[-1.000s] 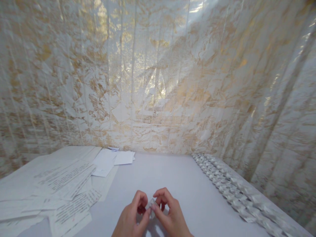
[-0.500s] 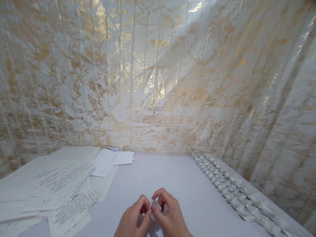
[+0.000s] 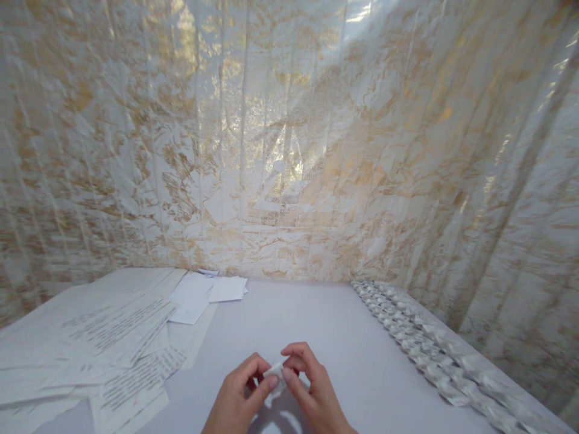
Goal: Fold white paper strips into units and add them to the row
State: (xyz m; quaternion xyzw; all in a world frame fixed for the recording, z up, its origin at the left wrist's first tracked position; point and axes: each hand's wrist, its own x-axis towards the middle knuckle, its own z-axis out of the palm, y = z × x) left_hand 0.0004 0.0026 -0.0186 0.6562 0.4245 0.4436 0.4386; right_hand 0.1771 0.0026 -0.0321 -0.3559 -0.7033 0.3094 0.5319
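Between my two hands, low in the middle of the head view, is a small folded piece of white paper [image 3: 274, 369]. My left hand [image 3: 246, 389] pinches it between thumb and fingers from the left. My right hand [image 3: 312, 386] meets its right end, the thumb close against the paper and the index finger curved above it. The hands hang just over the white tabletop [image 3: 289, 319], and a shadow lies beneath them. My fingers hide part of the paper.
Printed sheets [image 3: 117, 325] lie overlapping on the left, with blank white slips [image 3: 228, 289] behind them. Rows of folded paper pieces [image 3: 420, 349] run along the table's right side. A shiny, gold-patterned plastic sheet [image 3: 289, 150] hangs behind and to the right.
The folded paper has turned, and more of its plain white side shows between my fingers. My left hand has shifted slightly; my right index finger has straightened a little.
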